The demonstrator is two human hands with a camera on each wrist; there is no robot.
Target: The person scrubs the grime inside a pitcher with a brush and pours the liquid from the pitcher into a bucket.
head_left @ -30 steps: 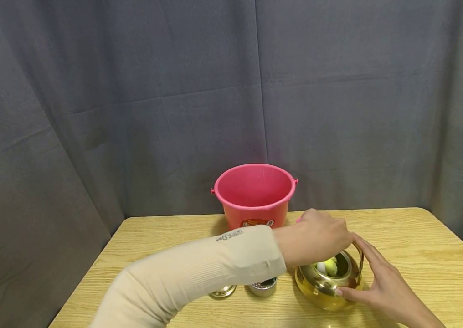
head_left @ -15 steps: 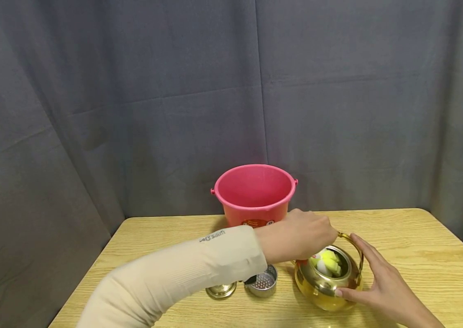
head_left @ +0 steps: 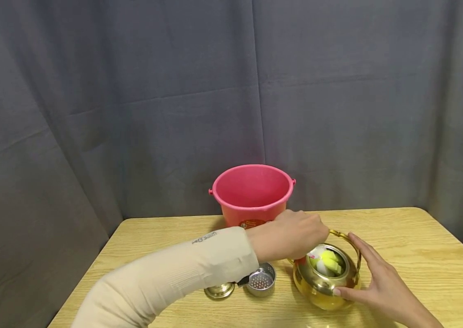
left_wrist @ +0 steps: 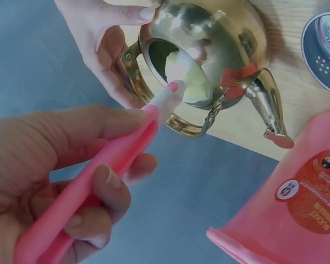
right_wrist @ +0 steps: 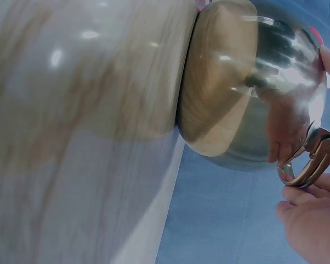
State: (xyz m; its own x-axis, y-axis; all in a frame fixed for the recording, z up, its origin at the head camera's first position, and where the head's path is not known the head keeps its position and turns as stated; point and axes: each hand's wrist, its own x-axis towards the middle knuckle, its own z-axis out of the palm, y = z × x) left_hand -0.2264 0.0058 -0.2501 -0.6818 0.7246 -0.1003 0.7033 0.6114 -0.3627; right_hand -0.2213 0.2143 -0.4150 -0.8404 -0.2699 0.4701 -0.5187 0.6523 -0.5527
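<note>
A brass-coloured kettle [head_left: 323,296] stands on the table, its lid off and its hoop handle [head_left: 344,236] raised. Pale yellow and white pieces [head_left: 331,263] lie inside its opening. Fingers and thumb of my left hand [head_left: 297,234] hold pink tongs [left_wrist: 88,190], whose whitish tip [left_wrist: 168,102] points at the kettle's mouth; whether it touches the pieces I cannot tell. My right hand [head_left: 383,284] steadies the kettle, thumb on the body and fingertips against the handle. The spout [left_wrist: 267,104] shows in the left wrist view.
Behind the left forearm stands a pink bucket [head_left: 252,214]. A perforated metal strainer [head_left: 262,280] sits left of the kettle, with a brass-coloured lid [head_left: 220,290] beside it, partly covered by the sleeve. A grey curtain [head_left: 174,114] hangs behind the table.
My left hand has drawn back leftward, so the kettle's opening, the strainer and the lid show more. The right hand keeps its hold on the kettle.
</note>
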